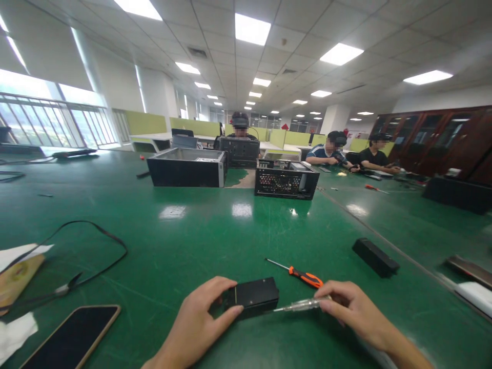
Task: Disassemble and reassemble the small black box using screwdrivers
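My left hand (207, 315) grips the left end of a small black rectangular box (255, 296), thumb along its near side and fingers behind. Between the fingers of my right hand (346, 305) is the rear of a clear-handled screwdriver (303, 305). Its thin metal tip points left, close to the box's near right corner; whether it touches cannot be made out. Just beyond lies an orange and black screwdriver (305, 277) on the green table (215, 230). Farther right rests a second black box (375, 257), long and narrow.
A phone (73, 335), a black cable (119, 256) and a paper packet (19, 277) lie at left. Two open computer cases (188, 171) (286, 182) stand across the table. Several people (330, 148) sit beyond. Another screwdriver (372, 188) lies far right.
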`<act>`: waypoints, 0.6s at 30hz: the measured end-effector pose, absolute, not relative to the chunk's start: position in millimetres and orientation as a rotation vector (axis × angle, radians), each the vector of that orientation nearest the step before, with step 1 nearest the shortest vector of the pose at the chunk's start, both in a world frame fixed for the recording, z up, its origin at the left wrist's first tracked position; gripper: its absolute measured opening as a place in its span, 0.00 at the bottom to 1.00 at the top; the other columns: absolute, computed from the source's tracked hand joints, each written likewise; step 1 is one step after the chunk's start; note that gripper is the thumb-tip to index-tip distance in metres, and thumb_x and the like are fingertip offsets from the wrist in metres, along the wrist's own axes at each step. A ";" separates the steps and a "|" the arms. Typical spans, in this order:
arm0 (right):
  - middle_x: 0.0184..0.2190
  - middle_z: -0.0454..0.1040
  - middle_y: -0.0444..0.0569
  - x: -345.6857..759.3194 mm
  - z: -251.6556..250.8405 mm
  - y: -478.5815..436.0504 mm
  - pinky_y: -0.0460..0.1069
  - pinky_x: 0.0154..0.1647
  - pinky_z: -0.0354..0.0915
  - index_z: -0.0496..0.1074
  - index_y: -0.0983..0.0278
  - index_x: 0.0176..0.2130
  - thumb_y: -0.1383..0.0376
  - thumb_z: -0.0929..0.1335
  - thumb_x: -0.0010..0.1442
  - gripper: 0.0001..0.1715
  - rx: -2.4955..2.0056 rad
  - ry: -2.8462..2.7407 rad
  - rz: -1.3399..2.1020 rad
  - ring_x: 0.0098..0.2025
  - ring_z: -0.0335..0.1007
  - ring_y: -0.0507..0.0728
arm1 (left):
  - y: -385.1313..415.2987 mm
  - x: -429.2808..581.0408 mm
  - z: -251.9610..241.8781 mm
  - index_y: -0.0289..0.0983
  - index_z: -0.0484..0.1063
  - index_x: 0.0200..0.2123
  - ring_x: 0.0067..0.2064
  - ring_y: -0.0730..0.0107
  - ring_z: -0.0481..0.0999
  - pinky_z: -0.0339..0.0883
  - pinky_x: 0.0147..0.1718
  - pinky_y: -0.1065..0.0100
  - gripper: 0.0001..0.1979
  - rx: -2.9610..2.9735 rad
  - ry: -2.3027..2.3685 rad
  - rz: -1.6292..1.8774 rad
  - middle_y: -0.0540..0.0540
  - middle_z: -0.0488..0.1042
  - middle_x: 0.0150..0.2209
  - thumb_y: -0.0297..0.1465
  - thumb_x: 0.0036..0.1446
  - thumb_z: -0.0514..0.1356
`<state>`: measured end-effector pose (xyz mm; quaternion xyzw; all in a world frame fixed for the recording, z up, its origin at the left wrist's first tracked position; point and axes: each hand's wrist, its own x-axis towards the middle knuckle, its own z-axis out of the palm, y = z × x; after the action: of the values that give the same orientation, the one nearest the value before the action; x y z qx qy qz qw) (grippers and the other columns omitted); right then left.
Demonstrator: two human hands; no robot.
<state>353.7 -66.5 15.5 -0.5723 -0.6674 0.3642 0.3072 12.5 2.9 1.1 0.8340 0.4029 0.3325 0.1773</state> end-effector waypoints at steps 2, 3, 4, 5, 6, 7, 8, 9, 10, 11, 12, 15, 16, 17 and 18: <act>0.24 0.64 0.43 354.8 15.6 -66.2 0.46 0.25 0.54 0.77 0.66 0.37 0.48 0.66 0.61 0.24 -1.531 -1.758 0.946 0.25 0.57 0.50 | 2.9 12.7 1.4 0.41 0.75 0.44 0.38 0.63 0.79 0.74 0.39 0.65 0.12 2.361 1.136 0.952 0.47 0.79 0.40 0.35 0.56 0.64; 0.25 0.64 0.43 355.6 15.9 -66.1 0.46 0.25 0.54 0.78 0.66 0.37 0.48 0.66 0.62 0.24 -1.539 -1.759 0.932 0.25 0.57 0.50 | 2.9 12.7 1.6 0.41 0.75 0.43 0.38 0.64 0.79 0.74 0.38 0.65 0.12 2.362 1.134 0.950 0.48 0.79 0.40 0.35 0.56 0.64; 0.25 0.65 0.43 356.3 16.1 -65.9 0.46 0.26 0.54 0.78 0.65 0.37 0.49 0.66 0.62 0.23 -1.547 -1.761 0.916 0.26 0.58 0.50 | 2.7 12.6 1.8 0.41 0.75 0.43 0.37 0.64 0.79 0.74 0.38 0.66 0.12 2.361 1.132 0.947 0.48 0.79 0.40 0.35 0.55 0.64; 0.25 0.66 0.43 356.9 16.2 -65.7 0.46 0.26 0.54 0.78 0.65 0.37 0.49 0.66 0.62 0.23 -1.555 -1.762 0.897 0.26 0.58 0.51 | 2.6 12.6 2.0 0.41 0.75 0.43 0.37 0.65 0.78 0.74 0.37 0.66 0.12 2.360 1.131 0.946 0.48 0.79 0.39 0.35 0.55 0.64; 0.25 0.67 0.43 357.2 16.2 -65.5 0.46 0.27 0.54 0.78 0.64 0.38 0.49 0.66 0.62 0.22 -1.562 -1.763 0.872 0.27 0.58 0.51 | 2.4 12.5 2.1 0.41 0.75 0.43 0.36 0.65 0.78 0.74 0.37 0.66 0.12 2.359 1.129 0.948 0.48 0.79 0.39 0.35 0.55 0.64; 0.26 0.67 0.44 357.4 16.1 -65.4 0.46 0.28 0.55 0.78 0.64 0.38 0.50 0.66 0.62 0.22 -1.566 -1.765 0.840 0.27 0.59 0.51 | 2.3 12.4 2.2 0.41 0.75 0.43 0.36 0.65 0.78 0.74 0.37 0.67 0.12 2.360 1.129 0.952 0.48 0.79 0.39 0.35 0.55 0.64; 0.26 0.68 0.44 357.6 16.1 -65.4 0.47 0.28 0.55 0.79 0.64 0.38 0.50 0.66 0.62 0.22 -1.568 -1.765 0.812 0.27 0.59 0.52 | 2.3 12.4 2.2 0.41 0.75 0.43 0.35 0.65 0.78 0.74 0.37 0.67 0.12 2.362 1.130 0.959 0.48 0.79 0.39 0.35 0.55 0.64; 0.26 0.68 0.44 357.9 16.0 -65.5 0.47 0.28 0.55 0.79 0.63 0.38 0.50 0.66 0.62 0.22 -1.566 -1.761 0.797 0.27 0.60 0.52 | 2.4 12.4 2.1 0.41 0.75 0.43 0.35 0.65 0.78 0.74 0.37 0.67 0.12 2.365 1.129 0.965 0.48 0.79 0.39 0.36 0.55 0.64; 0.25 0.68 0.44 358.4 16.1 -65.8 0.47 0.28 0.56 0.79 0.63 0.38 0.50 0.66 0.62 0.22 -1.560 -1.752 0.793 0.27 0.60 0.52 | 2.6 12.4 1.9 0.41 0.75 0.43 0.35 0.65 0.78 0.74 0.37 0.67 0.12 2.369 1.130 0.969 0.47 0.79 0.39 0.36 0.55 0.64; 0.25 0.68 0.44 359.2 16.2 -66.1 0.47 0.28 0.56 0.79 0.64 0.38 0.50 0.66 0.62 0.22 -1.551 -1.740 0.797 0.26 0.60 0.52 | 2.9 12.4 1.6 0.42 0.76 0.43 0.35 0.65 0.79 0.74 0.36 0.67 0.12 2.373 1.130 0.969 0.47 0.79 0.40 0.36 0.55 0.64; 0.24 0.68 0.44 360.0 16.3 -66.6 0.47 0.27 0.56 0.79 0.64 0.38 0.50 0.66 0.62 0.22 -1.542 -1.727 0.808 0.26 0.60 0.51 | 3.3 12.3 1.2 0.42 0.76 0.43 0.35 0.65 0.79 0.75 0.36 0.67 0.12 2.374 1.132 0.968 0.47 0.79 0.40 0.37 0.55 0.64; 0.23 0.68 0.43 361.4 15.6 -68.1 0.46 0.26 0.56 0.79 0.64 0.38 0.50 0.66 0.62 0.21 -1.543 -1.702 0.802 0.24 0.60 0.51 | 4.9 11.5 -0.4 0.43 0.76 0.43 0.33 0.65 0.79 0.75 0.35 0.68 0.12 2.376 1.129 0.978 0.48 0.79 0.40 0.39 0.56 0.64; 0.23 0.68 0.43 360.7 14.8 -68.4 0.46 0.26 0.56 0.79 0.64 0.38 0.50 0.66 0.62 0.21 -1.556 -1.703 0.773 0.24 0.60 0.51 | 5.3 11.1 -1.0 0.43 0.76 0.43 0.33 0.65 0.79 0.75 0.35 0.68 0.13 2.377 1.127 0.984 0.48 0.80 0.39 0.39 0.56 0.64; 0.23 0.69 0.43 359.2 13.8 -68.6 0.46 0.26 0.56 0.79 0.64 0.37 0.50 0.66 0.62 0.21 -1.568 -1.705 0.739 0.25 0.61 0.51 | 5.5 10.7 -1.6 0.43 0.76 0.43 0.34 0.65 0.79 0.75 0.34 0.68 0.13 2.379 1.125 0.989 0.48 0.80 0.39 0.39 0.56 0.64; 0.24 0.70 0.44 357.0 12.6 -68.6 0.47 0.27 0.57 0.79 0.63 0.37 0.50 0.66 0.61 0.21 -1.578 -1.708 0.704 0.26 0.61 0.52 | 5.6 10.4 -2.2 0.44 0.76 0.43 0.34 0.64 0.79 0.75 0.34 0.68 0.13 2.382 1.123 0.990 0.48 0.80 0.39 0.40 0.56 0.64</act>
<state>357.0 -68.6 12.6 -0.6087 -0.6589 0.2717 0.3486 10.4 5.6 -2.2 0.8354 0.3936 0.3470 0.1634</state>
